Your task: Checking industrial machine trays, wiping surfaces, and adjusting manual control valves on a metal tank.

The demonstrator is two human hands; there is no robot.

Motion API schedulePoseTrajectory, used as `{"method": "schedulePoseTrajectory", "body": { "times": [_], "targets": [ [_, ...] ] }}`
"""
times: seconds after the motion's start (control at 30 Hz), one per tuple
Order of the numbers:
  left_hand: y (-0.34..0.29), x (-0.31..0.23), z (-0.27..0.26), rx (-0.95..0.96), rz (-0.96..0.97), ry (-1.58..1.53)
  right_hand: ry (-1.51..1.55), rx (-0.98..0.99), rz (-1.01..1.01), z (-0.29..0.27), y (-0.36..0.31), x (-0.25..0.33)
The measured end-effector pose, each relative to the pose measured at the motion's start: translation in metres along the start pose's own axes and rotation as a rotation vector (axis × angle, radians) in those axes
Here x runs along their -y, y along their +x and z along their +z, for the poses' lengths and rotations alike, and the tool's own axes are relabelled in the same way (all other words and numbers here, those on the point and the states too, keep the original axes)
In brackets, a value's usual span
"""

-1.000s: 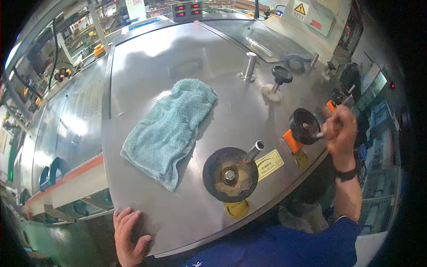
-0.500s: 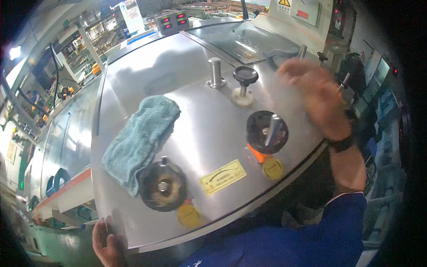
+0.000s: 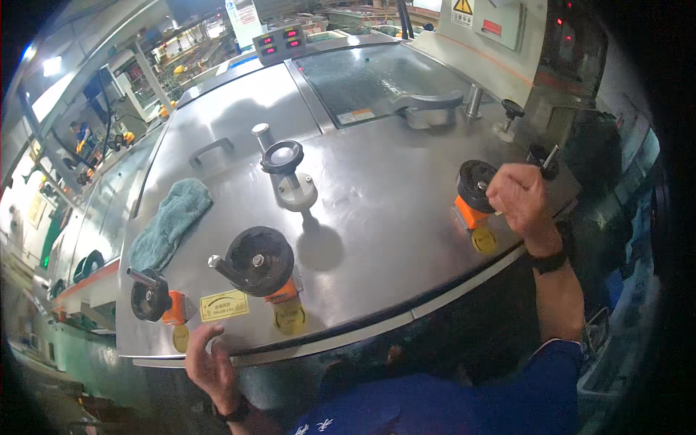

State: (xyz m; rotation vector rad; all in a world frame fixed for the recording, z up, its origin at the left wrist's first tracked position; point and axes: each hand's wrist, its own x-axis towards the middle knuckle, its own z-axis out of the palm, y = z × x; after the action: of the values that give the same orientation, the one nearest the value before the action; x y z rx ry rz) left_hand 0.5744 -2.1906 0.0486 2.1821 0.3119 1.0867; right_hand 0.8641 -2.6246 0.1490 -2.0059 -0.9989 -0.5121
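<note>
- Over on the left, a folded teal cloth (image 3: 172, 221) is lying on the steel cover (image 3: 391, 192), well apart from both hands.
- Two black wheels, one at the left corner (image 3: 148, 299) and one in the middle (image 3: 274, 252), are showing their cranks, with a yellow label (image 3: 224, 305) sitting between.
- Behind them a round black knob (image 3: 282, 155) is standing on its white base.
- The left hand (image 3: 212, 366) is hovering at the front edge, fingers loosely parted, holding nothing.
- And the right handwheel (image 3: 469, 190)! It's sitting near the cover's right front, black and round, above an orange block (image 3: 471, 212) and a yellow disc (image 3: 483, 240).
- The right hand (image 3: 518, 197) is gripping its right side in a tight fist, hiding the crank.
</note>
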Motion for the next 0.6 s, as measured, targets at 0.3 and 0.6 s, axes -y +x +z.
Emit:
{"method": "schedulePoseTrajectory", "body": {
  "times": [0.3,0.6],
  "targets": [
    [-0.002,0.011,0.032,-0.137,-0.127,-0.137,-0.023,-0.042,-0.094,-0.014,0.043,-0.098],
    [0.010,-0.001,0.021,0.030,-0.226,-0.152,-0.701,-0.095,-0.257,-0.018,0.037,-0.064]
  ]
}}
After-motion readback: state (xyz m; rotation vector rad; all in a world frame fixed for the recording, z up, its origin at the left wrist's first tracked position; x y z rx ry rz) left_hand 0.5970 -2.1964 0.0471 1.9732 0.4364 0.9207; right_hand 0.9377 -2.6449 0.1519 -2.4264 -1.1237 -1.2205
